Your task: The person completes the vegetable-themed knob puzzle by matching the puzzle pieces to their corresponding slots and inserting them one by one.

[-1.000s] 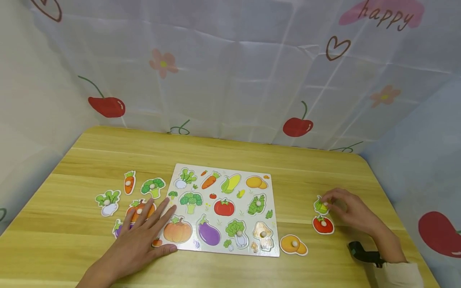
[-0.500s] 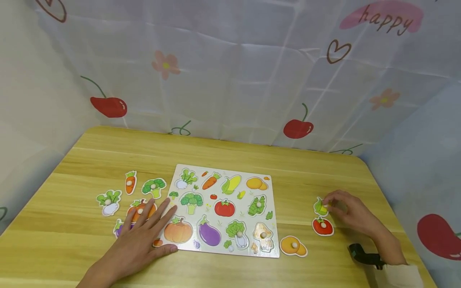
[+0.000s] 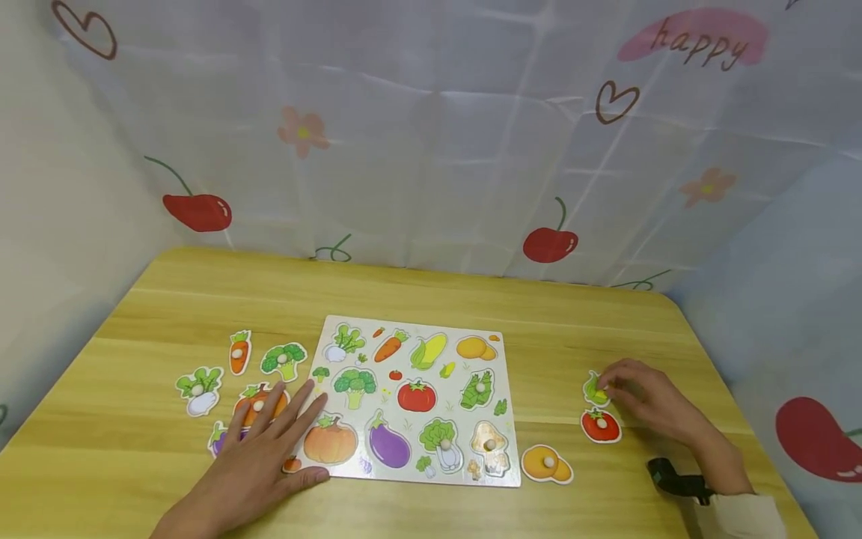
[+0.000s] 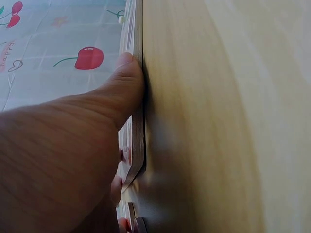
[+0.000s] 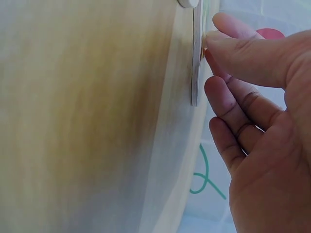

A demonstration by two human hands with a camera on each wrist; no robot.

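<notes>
A: Where is the corn piece (image 3: 595, 390) in relation to the hands?

B: It lies flat on the surface (image 3: 431, 288), far to the right of the puzzle board (image 3: 411, 400) and just beyond the tomato piece (image 3: 600, 425). The right hand (image 3: 649, 405) is right on it. In the right wrist view the thumb and forefinger (image 5: 233, 29) come together at the little knob on the piece, so I'd say that hand pinches it.

A: And the left hand (image 3: 259, 457)?

B: Well apart from the corn, over on the board's near left corner. It lies flat with straight, spread fingers; the thumb (image 4: 127, 77) presses against the board's near edge, and the fingers rest across the pumpkin piece (image 3: 256, 397) and the eggplant piece (image 3: 218, 436) lying beside the board.

A: Which way does the corn have to go?

B: Judging from the layout, to the left and a bit farther away. The corn slot (image 3: 429, 349) sits in the board's far row, its long axis slanted, low on the left and high on the right. The piece seems to stand more upright, though the fingers hide part of it, so I can't tell its exact angle.

A: So the right hand is the nearer one?

B: By far.
</notes>
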